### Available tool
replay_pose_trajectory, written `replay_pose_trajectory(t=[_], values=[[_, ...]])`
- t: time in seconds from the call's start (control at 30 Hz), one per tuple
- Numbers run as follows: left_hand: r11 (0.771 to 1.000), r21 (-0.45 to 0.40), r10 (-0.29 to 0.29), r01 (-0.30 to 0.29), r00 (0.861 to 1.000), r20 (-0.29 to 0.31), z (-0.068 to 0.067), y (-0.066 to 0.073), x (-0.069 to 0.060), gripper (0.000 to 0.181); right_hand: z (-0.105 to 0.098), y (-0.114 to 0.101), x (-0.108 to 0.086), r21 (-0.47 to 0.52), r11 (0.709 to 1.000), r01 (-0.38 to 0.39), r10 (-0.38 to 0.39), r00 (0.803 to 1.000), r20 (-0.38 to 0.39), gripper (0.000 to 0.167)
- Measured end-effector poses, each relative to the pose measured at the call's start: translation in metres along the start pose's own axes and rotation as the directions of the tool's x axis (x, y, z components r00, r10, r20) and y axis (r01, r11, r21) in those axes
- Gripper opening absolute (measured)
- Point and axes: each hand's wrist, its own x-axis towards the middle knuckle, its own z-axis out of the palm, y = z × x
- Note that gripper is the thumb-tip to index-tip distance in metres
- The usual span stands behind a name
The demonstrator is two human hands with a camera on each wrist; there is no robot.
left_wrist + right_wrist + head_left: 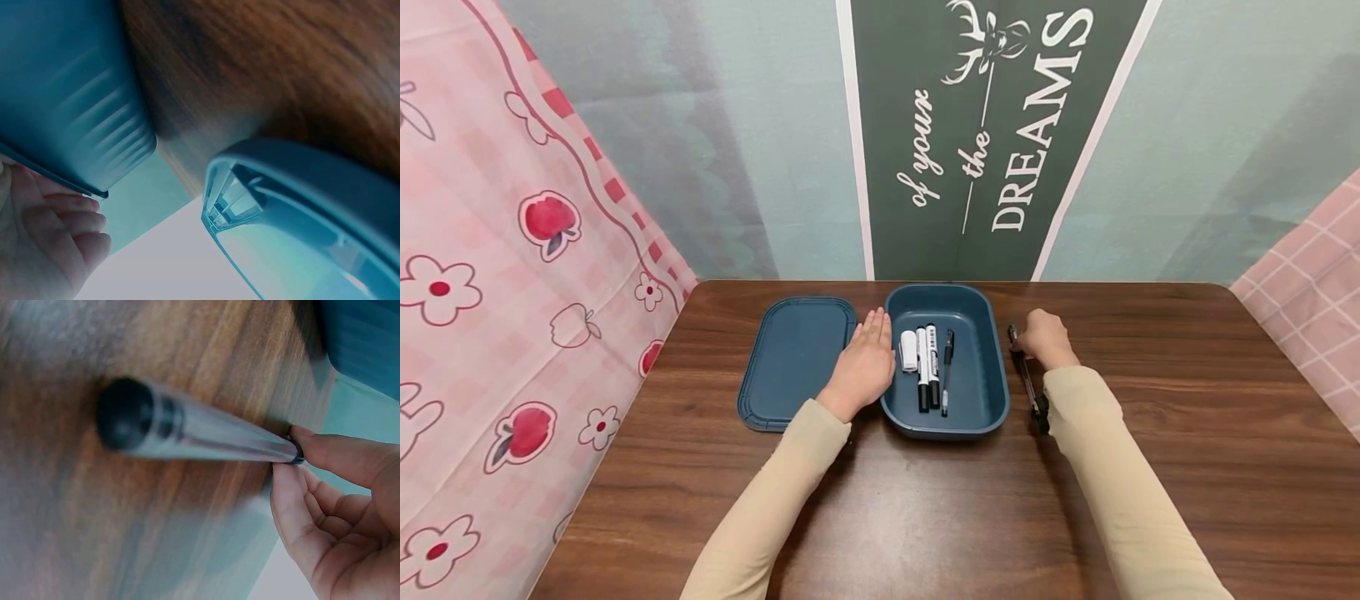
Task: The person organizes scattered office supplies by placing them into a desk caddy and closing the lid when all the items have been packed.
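Observation:
A blue rectangular box (976,367) holds two white markers (922,367) with black ends, a slim pen (947,375) with a black cap, and a short white item (908,351) of unclear kind. Along the box's left wall rests my left hand (865,362), fingers straight and close together; the left wrist view has them by the rim (56,178). To the right of the box, my right hand (1045,337) pinches a clear pen (219,431) between thumb and fingers near its black far end. Its near end has a black plug (125,414).
A blue lid (797,358) lies left of the box, partly behind my left hand. Both stand near the far edge of the brown wooden table (910,517). Printed curtains (760,150) hang behind and at the sides. A black item (1040,414) shows beside the right sleeve.

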Motion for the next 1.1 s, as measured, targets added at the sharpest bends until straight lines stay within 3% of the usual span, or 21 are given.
replay_pose_trajectory(t=[0.13, 0.67, 1.1], values=[[1.000, 0.002, 0.005, -0.005, 1.000, -0.009, 0.001, 0.000, 0.000, 0.056, 0.000, 0.000, 0.000, 0.004, 1.000, 0.000, 0.000, 1.000, -0.001, 0.015], [1.000, 0.010, 0.003, -0.003, 1.000, -0.014, 0.001, 0.001, 0.002, 0.056, -0.005, 0.015, 0.002, 0.079, 0.996, 0.045, -0.043, 0.999, -0.018, 0.040], [0.999, -0.034, 0.000, 0.000, 1.000, -0.023, -0.001, 0.003, -0.001, 0.056, -0.004, 0.018, 0.003, 0.099, 0.994, 0.042, -0.042, 0.999, -0.006, 0.034]])
